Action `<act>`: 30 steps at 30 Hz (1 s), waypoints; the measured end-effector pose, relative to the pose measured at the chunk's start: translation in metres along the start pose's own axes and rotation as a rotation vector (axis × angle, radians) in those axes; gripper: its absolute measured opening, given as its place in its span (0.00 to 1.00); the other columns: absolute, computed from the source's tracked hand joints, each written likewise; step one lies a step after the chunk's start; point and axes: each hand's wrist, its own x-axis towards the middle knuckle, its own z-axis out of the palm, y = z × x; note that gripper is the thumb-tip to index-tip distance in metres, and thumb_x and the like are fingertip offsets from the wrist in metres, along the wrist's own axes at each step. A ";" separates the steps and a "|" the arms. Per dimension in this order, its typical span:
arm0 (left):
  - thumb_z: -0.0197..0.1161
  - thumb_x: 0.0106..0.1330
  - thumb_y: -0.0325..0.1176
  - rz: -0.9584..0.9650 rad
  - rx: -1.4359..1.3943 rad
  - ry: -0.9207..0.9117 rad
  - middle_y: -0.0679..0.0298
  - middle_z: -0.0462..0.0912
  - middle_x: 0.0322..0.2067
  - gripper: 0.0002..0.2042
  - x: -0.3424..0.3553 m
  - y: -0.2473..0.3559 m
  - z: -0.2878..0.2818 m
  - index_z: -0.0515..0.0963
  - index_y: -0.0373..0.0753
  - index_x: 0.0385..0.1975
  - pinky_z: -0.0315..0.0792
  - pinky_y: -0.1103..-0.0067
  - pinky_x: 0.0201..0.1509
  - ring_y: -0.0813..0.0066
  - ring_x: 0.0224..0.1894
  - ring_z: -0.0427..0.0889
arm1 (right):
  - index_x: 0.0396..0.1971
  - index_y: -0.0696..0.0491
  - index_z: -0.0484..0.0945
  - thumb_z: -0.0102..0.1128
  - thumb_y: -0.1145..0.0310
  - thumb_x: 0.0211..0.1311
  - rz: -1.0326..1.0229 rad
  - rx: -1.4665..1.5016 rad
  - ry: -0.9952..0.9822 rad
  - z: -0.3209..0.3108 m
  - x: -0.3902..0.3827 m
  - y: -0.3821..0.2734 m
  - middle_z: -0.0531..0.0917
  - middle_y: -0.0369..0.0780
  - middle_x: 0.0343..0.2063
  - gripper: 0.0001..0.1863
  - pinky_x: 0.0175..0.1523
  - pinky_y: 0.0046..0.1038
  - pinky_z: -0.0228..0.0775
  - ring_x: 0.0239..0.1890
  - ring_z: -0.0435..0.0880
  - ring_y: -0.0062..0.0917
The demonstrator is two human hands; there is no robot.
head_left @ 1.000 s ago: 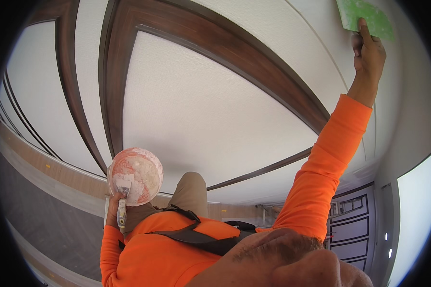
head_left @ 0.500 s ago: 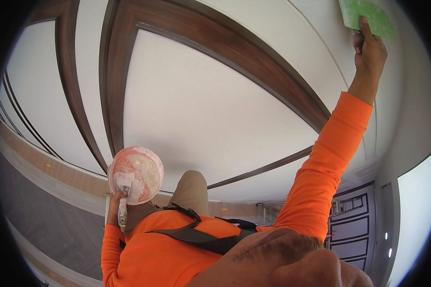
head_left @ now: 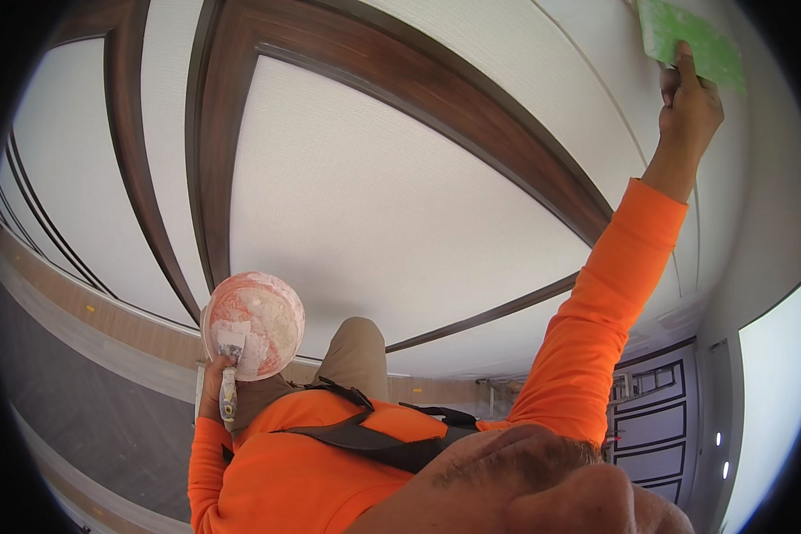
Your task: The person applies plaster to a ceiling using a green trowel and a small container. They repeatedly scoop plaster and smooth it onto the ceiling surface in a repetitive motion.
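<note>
High at the upper right, my right hand (head_left: 691, 111) grips a green, white-smeared flat spreader (head_left: 694, 40) against the pale upper wall surface (head_left: 587, 36). My left hand (head_left: 214, 384) is low in front of my body, closed around a small bucket (head_left: 273, 322) and the handle of a putty knife (head_left: 228, 400). The bucket is crusted with pink and white compound, and the knife's blade rests in it. Dark wooden moulding (head_left: 409, 98) frames a white textured panel (head_left: 356, 205) between my two hands.
My knee (head_left: 347, 356) is near the panel's bottom edge. A pale wood floor strip (head_left: 71, 285) borders a grey floor (head_left: 80, 392). Toward the lower right are a metal ladder (head_left: 645, 383), a panelled wall (head_left: 650, 445) and a bright white area (head_left: 770, 374).
My right hand and the spreader have shifted slightly to the right and down. My left hand, bucket and putty knife are almost unchanged.
</note>
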 end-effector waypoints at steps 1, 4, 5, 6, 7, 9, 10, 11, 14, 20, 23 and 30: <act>0.63 0.55 0.39 0.005 -0.011 0.005 0.63 0.78 0.33 0.25 0.002 -0.001 0.000 0.76 0.32 0.52 0.73 0.75 0.26 0.71 0.27 0.78 | 0.32 0.63 0.79 0.79 0.65 0.56 -0.052 -0.026 -0.003 0.002 -0.003 0.000 0.82 0.40 0.19 0.19 0.25 0.19 0.63 0.18 0.76 0.18; 0.63 0.55 0.39 -0.025 -0.017 0.004 0.63 0.78 0.35 0.26 -0.006 0.007 0.007 0.76 0.32 0.53 0.74 0.75 0.27 0.71 0.29 0.78 | 0.30 0.64 0.77 0.80 0.63 0.56 -0.169 -0.061 -0.006 0.006 -0.009 0.003 0.82 0.42 0.19 0.21 0.24 0.17 0.63 0.18 0.75 0.18; 0.63 0.55 0.39 -0.045 -0.013 0.000 0.63 0.78 0.35 0.26 -0.010 0.012 0.012 0.76 0.32 0.54 0.75 0.75 0.27 0.71 0.29 0.79 | 0.30 0.64 0.77 0.80 0.64 0.56 -0.183 -0.044 -0.001 0.008 -0.010 0.005 0.83 0.43 0.19 0.21 0.25 0.17 0.64 0.18 0.76 0.18; 0.63 0.55 0.39 -0.054 -0.007 -0.017 0.63 0.78 0.36 0.27 -0.007 0.010 0.009 0.75 0.32 0.54 0.75 0.75 0.27 0.71 0.29 0.79 | 0.30 0.64 0.77 0.80 0.65 0.55 -0.197 -0.027 0.004 0.009 -0.011 0.007 0.83 0.43 0.19 0.20 0.25 0.16 0.65 0.18 0.76 0.18; 0.63 0.55 0.38 -0.058 -0.002 -0.029 0.62 0.79 0.36 0.27 -0.005 0.009 0.003 0.75 0.33 0.55 0.75 0.75 0.27 0.71 0.30 0.79 | 0.29 0.64 0.77 0.80 0.65 0.55 -0.201 -0.009 0.004 0.011 -0.012 0.009 0.83 0.44 0.19 0.20 0.25 0.16 0.65 0.18 0.76 0.18; 0.63 0.54 0.38 -0.047 -0.015 -0.023 0.62 0.79 0.37 0.27 -0.003 0.005 -0.001 0.75 0.33 0.56 0.76 0.75 0.26 0.70 0.30 0.80 | 0.29 0.64 0.76 0.81 0.66 0.54 -0.211 0.029 0.004 0.015 -0.013 0.011 0.84 0.44 0.19 0.20 0.25 0.17 0.66 0.18 0.77 0.18; 0.63 0.54 0.38 -0.033 -0.031 -0.009 0.62 0.79 0.37 0.28 -0.003 0.005 0.002 0.74 0.33 0.56 0.76 0.75 0.26 0.70 0.30 0.80 | 0.28 0.63 0.76 0.81 0.66 0.54 -0.214 0.017 0.005 0.015 -0.014 0.012 0.84 0.44 0.19 0.20 0.26 0.17 0.66 0.18 0.77 0.18; 0.63 0.54 0.38 -0.019 -0.047 0.006 0.62 0.79 0.37 0.28 -0.004 0.005 0.005 0.74 0.33 0.56 0.76 0.74 0.26 0.70 0.31 0.80 | 0.28 0.63 0.76 0.81 0.66 0.54 -0.218 0.005 0.007 0.015 -0.014 0.013 0.84 0.44 0.19 0.20 0.26 0.17 0.66 0.18 0.77 0.17; 0.63 0.54 0.37 -0.064 -0.029 -0.007 0.61 0.79 0.38 0.28 -0.015 0.018 0.015 0.74 0.33 0.57 0.78 0.73 0.30 0.69 0.32 0.80 | 0.28 0.63 0.76 0.81 0.66 0.54 -0.228 0.005 0.003 0.016 -0.015 0.016 0.84 0.44 0.19 0.20 0.26 0.17 0.66 0.18 0.77 0.17; 0.63 0.54 0.38 -0.069 -0.017 -0.016 0.61 0.79 0.38 0.29 -0.012 0.016 0.012 0.74 0.32 0.57 0.79 0.72 0.32 0.68 0.33 0.81 | 0.30 0.63 0.79 0.79 0.66 0.55 -0.228 0.002 0.021 0.020 -0.021 0.015 0.84 0.42 0.20 0.18 0.25 0.17 0.64 0.18 0.76 0.16; 0.63 0.55 0.38 -0.039 -0.032 -0.008 0.61 0.79 0.38 0.28 -0.017 0.020 0.021 0.74 0.32 0.56 0.78 0.72 0.32 0.68 0.34 0.81 | 0.31 0.63 0.81 0.79 0.66 0.56 -0.230 -0.002 0.034 0.017 -0.023 0.015 0.84 0.41 0.20 0.16 0.25 0.17 0.63 0.19 0.76 0.16; 0.62 0.56 0.38 -0.026 0.002 -0.026 0.63 0.78 0.36 0.27 -0.006 0.009 0.008 0.75 0.32 0.55 0.76 0.73 0.31 0.70 0.32 0.78 | 0.32 0.61 0.84 0.77 0.67 0.57 -0.257 0.049 0.090 0.012 -0.030 0.017 0.83 0.39 0.19 0.14 0.23 0.18 0.60 0.17 0.74 0.14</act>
